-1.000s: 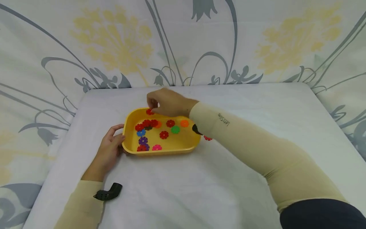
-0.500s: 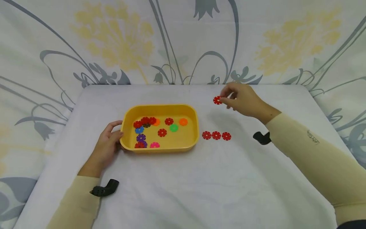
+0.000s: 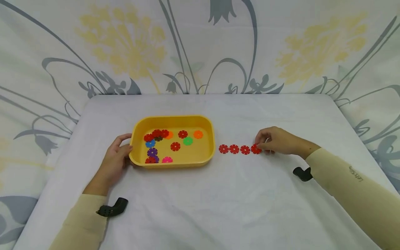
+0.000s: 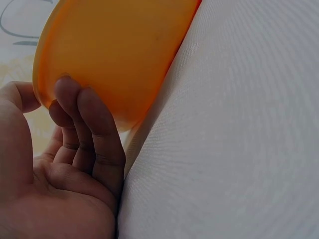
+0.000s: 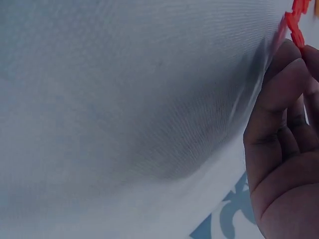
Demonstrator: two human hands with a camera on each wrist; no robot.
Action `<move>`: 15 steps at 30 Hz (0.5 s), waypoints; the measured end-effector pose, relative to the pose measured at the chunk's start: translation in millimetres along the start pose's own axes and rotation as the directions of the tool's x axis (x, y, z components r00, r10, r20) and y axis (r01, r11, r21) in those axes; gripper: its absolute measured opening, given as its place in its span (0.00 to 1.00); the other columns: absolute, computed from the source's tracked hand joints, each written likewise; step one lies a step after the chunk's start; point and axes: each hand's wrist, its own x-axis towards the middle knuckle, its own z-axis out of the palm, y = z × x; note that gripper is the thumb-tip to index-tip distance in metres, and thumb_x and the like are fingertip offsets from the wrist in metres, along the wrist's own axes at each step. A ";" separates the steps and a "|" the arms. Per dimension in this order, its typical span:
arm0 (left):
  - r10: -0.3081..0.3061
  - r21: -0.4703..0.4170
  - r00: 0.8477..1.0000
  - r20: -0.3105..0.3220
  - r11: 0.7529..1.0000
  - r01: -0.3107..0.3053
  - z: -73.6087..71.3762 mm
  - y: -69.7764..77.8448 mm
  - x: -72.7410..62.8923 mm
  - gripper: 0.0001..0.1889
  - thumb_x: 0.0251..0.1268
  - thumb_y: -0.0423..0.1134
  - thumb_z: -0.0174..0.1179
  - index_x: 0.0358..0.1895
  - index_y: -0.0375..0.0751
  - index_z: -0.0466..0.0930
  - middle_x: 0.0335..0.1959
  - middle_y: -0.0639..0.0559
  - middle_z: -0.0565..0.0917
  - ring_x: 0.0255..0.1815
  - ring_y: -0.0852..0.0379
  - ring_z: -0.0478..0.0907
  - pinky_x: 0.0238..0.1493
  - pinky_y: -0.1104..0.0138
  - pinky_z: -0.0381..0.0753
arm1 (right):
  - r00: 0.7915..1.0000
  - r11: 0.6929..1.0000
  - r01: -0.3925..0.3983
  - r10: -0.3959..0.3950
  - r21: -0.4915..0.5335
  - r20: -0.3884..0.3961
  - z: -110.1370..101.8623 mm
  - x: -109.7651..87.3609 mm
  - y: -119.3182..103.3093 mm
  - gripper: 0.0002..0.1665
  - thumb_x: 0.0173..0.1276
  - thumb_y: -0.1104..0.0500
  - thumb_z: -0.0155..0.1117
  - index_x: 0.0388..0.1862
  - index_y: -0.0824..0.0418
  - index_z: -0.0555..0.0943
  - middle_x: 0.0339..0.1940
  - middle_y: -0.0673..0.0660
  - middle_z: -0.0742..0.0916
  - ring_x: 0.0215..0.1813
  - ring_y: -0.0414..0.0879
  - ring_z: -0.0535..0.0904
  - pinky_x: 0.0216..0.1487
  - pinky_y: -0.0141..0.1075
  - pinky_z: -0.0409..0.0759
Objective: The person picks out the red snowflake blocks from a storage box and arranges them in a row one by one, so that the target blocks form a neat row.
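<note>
A yellow plastic tray point(image 3: 200, 162) stands left of centre in the head view, holding several flower-shaped discs in different colours. My left hand point(image 3: 114, 161) grips the tray's left end, thumb at the rim; in the left wrist view the fingers point(image 4: 99, 119) lie against the outer wall. Right of the tray, 3 red discs point(image 3: 234, 149) lie flat in a row on the white cloth. At the row's right end my right hand point(image 3: 278, 141) pinches another red disc point(image 3: 255, 149) between thumb and fingertips, close to its neighbour. That disc shows edge-on in the right wrist view.
A white cloth point(image 3: 200, 208) covers the table. Behind it hangs a patterned curtain point(image 3: 193, 45), which also runs along both sides. Inside the tray are red discs point(image 3: 175, 146), an orange disc point(image 3: 198, 134), a green disc point(image 3: 188, 140) and a pink disc point(image 3: 167, 159).
My right hand has lifted a red disc out of the tray, carried it right, and brought it down to the right end of the row. The left hand stays on the tray.
</note>
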 end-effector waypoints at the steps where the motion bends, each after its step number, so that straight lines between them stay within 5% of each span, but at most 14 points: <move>1: -0.001 0.004 1.000 0.000 1.000 0.001 -0.2 -0.3 -0.2 0.15 0.80 0.39 0.45 0.64 0.55 0.63 0.28 0.60 0.83 0.24 0.60 0.77 0.30 0.72 0.81 | 1.000 1.000 0.001 -0.001 0.005 0.006 0.8 0.9 0.8 0.11 0.69 0.58 0.67 0.46 0.62 0.81 0.32 0.55 0.84 0.31 0.47 0.78 0.32 0.35 0.80; 15: 0.025 0.004 1.000 0.011 1.000 -0.025 -1.5 -0.9 -1.6 0.14 0.80 0.41 0.46 0.63 0.56 0.64 0.31 0.61 0.85 0.24 0.60 0.77 0.32 0.72 0.81 | 1.000 1.000 -0.002 0.002 0.005 -0.016 1.6 6.3 3.2 0.11 0.68 0.57 0.68 0.44 0.62 0.81 0.31 0.55 0.83 0.29 0.46 0.77 0.30 0.34 0.79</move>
